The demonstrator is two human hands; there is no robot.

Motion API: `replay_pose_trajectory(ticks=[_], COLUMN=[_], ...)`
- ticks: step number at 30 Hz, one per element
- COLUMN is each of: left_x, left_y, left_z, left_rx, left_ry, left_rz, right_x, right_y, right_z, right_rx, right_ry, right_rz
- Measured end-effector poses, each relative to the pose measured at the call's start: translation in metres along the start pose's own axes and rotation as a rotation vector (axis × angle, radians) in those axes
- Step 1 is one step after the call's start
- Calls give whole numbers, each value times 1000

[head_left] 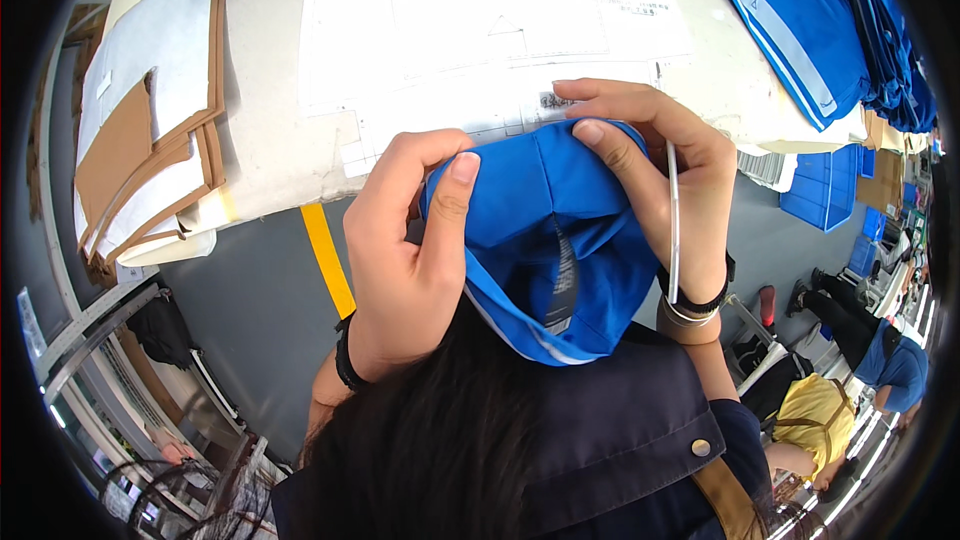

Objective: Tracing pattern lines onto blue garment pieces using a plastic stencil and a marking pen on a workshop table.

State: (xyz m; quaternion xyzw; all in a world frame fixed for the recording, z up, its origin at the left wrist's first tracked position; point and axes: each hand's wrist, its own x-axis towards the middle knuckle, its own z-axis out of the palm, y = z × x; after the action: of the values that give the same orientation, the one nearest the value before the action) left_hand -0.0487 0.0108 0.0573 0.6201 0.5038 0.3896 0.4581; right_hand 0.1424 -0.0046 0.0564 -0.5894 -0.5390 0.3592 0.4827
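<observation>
In front of my chest, both hands hold up a blue garment [540, 180] by its edge, its opening turned up toward me. A seam runs down its middle, white trim lines the lower edge, and a dark grey printed label shows inside. My left hand [410, 220] pinches the left end, thumb on top. My right hand [670, 160] grips the right end between thumb and fingers, the index finger stretched out. A thin white stick [673, 225], perhaps a marking pen, lies along the right palm; its upper end is hidden. The garment hangs just off the table's near edge.
White paper pattern sheets [480, 20] lie on the pale table [265, 70]. Cardboard pattern pieces [150, 130] are stacked at the left. Folded blue garments [800, 30] pile up at the right, above blue crates [822, 188]. Other people [815, 415] are at the far right.
</observation>
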Motion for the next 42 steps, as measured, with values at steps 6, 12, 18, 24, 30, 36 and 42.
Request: replay_pose_trajectory(ticks=[6,12,18,24,30,36,42], left_x=[4,14,31,38,23,13,15], left_y=[-1,-8,-6,-9,13,0,-17], left_z=[11,18,19,20,22,32,29], left_rx=[24,28,552,667,554,566,757], left_ry=[29,149,145,94,116,-75,-122], left_rz=[15,-50,218,156,426,364,459], right_x=[3,9,20,23,24,25,24], right_y=[-18,-7,7,4,-3,-4,1], right_z=[8,13,21,26,32,32,29], right_rx=[-90,-129,-234,-304,-372,-563,-513], right_ry=[-16,5,44,30,43,51,29], right_rz=[37,117,26,88,105,-51,-37])
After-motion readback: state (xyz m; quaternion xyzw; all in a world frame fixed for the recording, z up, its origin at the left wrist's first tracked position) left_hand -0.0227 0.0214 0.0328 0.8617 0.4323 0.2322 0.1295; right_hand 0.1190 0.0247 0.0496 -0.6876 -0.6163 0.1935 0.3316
